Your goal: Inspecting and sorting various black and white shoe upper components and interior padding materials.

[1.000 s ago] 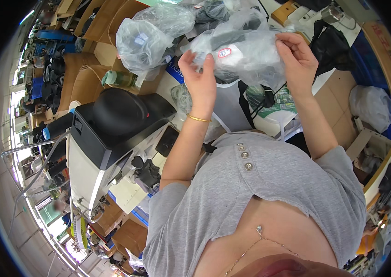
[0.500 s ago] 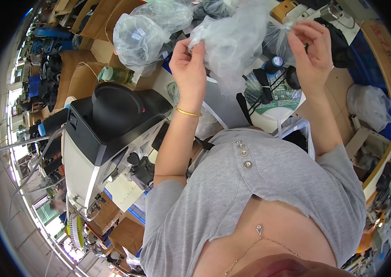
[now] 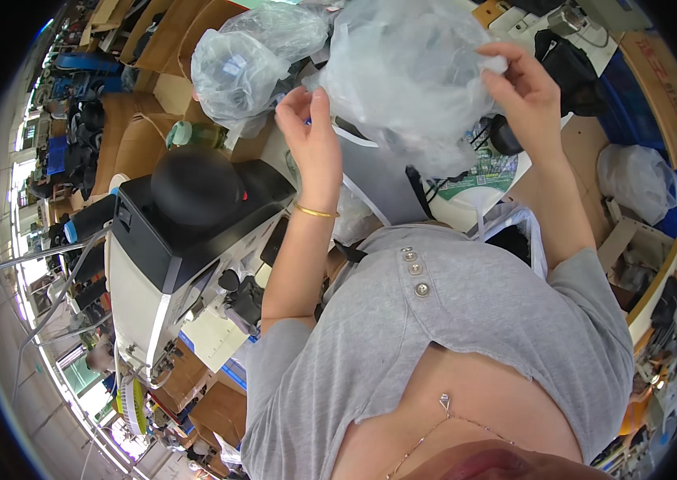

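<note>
Head view: the right hand (image 3: 532, 98) is pinching a filmy plastic bag (image 3: 410, 84) up over the table's (image 3: 597, 58) near edge; left hand (image 3: 314, 148) at its other side, can't tell if gripping. An uneven yank could rip it or slip it loose.

Probably a workshop, given the machine (image 3: 164, 250) and boxes (image 3: 126, 152).

Translucent plastic bag (image 3: 410, 88): upper end cut off by the top edge; contents cannot be told through the cloudy film.
Left hand (image 3: 311, 136): some fingers partly hidden behind others; its grip on the film is unclear.
Green-and-white printed panel (image 3: 489, 170): partly covered by the bag, upper right of centre.
Bundled clear bag (image 3: 226, 88), upper left: inner label blurred.
Workshop background (image 3: 74, 172), far left: items too small to identify.
</note>
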`<state>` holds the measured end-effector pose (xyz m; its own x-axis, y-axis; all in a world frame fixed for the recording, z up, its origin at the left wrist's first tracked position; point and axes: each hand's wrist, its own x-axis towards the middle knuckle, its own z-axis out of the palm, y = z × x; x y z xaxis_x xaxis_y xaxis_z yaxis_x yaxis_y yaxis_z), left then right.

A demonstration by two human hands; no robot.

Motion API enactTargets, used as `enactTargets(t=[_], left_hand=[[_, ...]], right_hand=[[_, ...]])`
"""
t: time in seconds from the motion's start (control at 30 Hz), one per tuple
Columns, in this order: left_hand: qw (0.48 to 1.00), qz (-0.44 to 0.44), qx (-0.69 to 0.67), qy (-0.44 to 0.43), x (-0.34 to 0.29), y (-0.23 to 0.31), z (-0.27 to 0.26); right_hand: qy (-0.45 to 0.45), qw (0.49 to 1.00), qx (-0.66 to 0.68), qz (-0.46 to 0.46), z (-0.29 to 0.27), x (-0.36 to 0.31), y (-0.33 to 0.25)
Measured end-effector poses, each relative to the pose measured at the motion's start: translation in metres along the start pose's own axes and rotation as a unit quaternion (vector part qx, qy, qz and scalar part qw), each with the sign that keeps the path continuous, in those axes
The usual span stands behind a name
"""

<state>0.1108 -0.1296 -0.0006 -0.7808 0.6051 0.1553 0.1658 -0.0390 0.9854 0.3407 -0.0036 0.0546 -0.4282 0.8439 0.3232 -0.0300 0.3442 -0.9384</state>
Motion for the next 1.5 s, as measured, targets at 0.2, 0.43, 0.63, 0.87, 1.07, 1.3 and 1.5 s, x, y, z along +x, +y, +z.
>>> enactTargets(t=[0.2,0.43,0.63,0.87,1.07,1.3,1.5], left_hand=[[0.975,0.065,0.174,-0.118,-0.042,0.055,0.016],[0.984,0.046,0.028,-0.17,-0.071,0.061,0.018],[0.817,0.278,-0.204,-0.461,-0.101,0.09,0.068],[0.762,0.104,-0.287,-0.571,-0.123,0.088,0.082],[0.814,-0.134,-0.187,-0.533,-0.123,0.069,0.054],[0.833,0.085,0.261,-0.48,-0.1,-0.057,0.008],[0.829,0.027,0.344,-0.441,-0.103,-0.089,-0.002]], right_hand=[[-0.165,0.967,-0.134,-0.142,0.003,-0.031,-0.011],[-0.12,0.929,-0.254,-0.242,-0.005,-0.051,-0.052],[-0.346,0.932,-0.078,-0.075,0.016,-0.082,0.044],[-0.217,0.89,-0.401,-0.007,0.047,-0.055,0.047],[-0.189,0.884,-0.427,0.013,0.026,-0.074,0.114],[-0.176,0.884,-0.43,0.044,0.04,-0.084,0.115],[-0.247,0.856,-0.422,0.17,0.044,-0.078,0.101]])
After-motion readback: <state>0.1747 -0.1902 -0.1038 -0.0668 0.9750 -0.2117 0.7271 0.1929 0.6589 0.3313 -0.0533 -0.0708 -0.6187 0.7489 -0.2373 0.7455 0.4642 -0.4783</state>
